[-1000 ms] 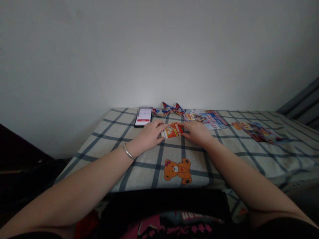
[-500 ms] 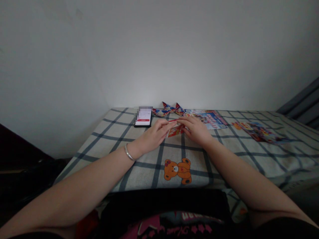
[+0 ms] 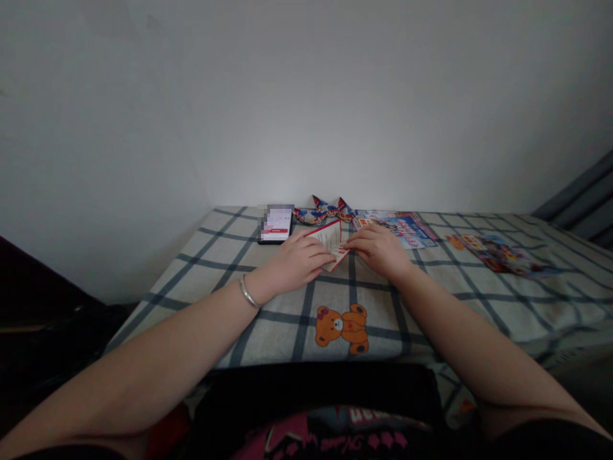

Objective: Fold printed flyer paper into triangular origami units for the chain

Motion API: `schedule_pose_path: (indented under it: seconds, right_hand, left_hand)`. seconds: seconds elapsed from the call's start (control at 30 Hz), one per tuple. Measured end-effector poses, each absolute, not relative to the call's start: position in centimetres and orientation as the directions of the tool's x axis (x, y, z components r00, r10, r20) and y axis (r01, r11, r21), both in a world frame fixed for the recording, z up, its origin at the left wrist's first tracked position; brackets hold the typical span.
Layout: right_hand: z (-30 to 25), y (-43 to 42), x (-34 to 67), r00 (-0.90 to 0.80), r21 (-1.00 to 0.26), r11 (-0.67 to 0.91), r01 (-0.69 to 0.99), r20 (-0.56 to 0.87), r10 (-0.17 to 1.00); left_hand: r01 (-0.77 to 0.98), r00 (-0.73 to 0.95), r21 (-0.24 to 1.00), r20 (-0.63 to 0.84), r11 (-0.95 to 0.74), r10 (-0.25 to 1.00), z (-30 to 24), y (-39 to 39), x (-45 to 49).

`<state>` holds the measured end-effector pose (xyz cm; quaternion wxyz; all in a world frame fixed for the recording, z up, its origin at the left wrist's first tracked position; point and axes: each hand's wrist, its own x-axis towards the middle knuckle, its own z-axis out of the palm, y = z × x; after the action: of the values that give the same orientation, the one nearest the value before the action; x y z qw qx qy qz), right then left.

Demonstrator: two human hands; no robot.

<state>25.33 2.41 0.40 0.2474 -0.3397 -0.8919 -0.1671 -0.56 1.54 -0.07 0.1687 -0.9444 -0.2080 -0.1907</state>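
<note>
while the leaflet (image 3: 330, 236) is being held half-open right of the phone (image 3: 276, 220), the left hand (image 3: 301, 259) is gripping its phone-side part, fingers together, and the right hand (image 3: 378, 250) is pinching the opposite edge. the step is seemingly its folding or unfolding, probably calling next for a steady left grip.

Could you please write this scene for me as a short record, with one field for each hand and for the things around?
Left hand: holds the left side of the small sheet; silver bracelet on the wrist
Right hand: fingertips at the sheet's right side
Sheet state: folded, partly open, white inside with red edges; print too small to read
Phone: beyond the left hand, screen lit
Patterned folded strip: right of the phone, by the wall
Colourful leaflets: one beyond the right hand, another farther right
Surface: checked cloth with bear picture
</note>
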Motion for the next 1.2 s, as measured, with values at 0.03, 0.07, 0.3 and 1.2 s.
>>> schedule_pose_path:
  seconds: [0.03,0.07,0.3,1.2]
  right_hand:
    - [0.4,2.4,25.3,-0.655,0.123,0.721,0.682,0.54,0.528]
    - [0.5,2.3,25.2,-0.666,0.115,0.732,0.672,0.525,0.529]
    - [0.0,1.8,23.8,-0.764,0.075,0.812,0.578,0.399,0.507]
    - [0.9,1.6,25.0,-0.785,-0.251,0.824,0.509,0.257,0.563]
  left_hand:
    - [0.502,0.823,-0.248,0.431,-0.828,0.37,-0.2,1.6,-0.7]
    - [0.554,0.795,-0.252,0.441,-0.793,0.416,-0.4,1.6,-0.8]
    - [0.622,0.759,-0.284,0.449,-0.73,0.472,-1.1,2.0,-1.0]
    - [0.496,0.772,-0.155,0.529,-0.854,0.352,-0.6,1.8,-1.0]
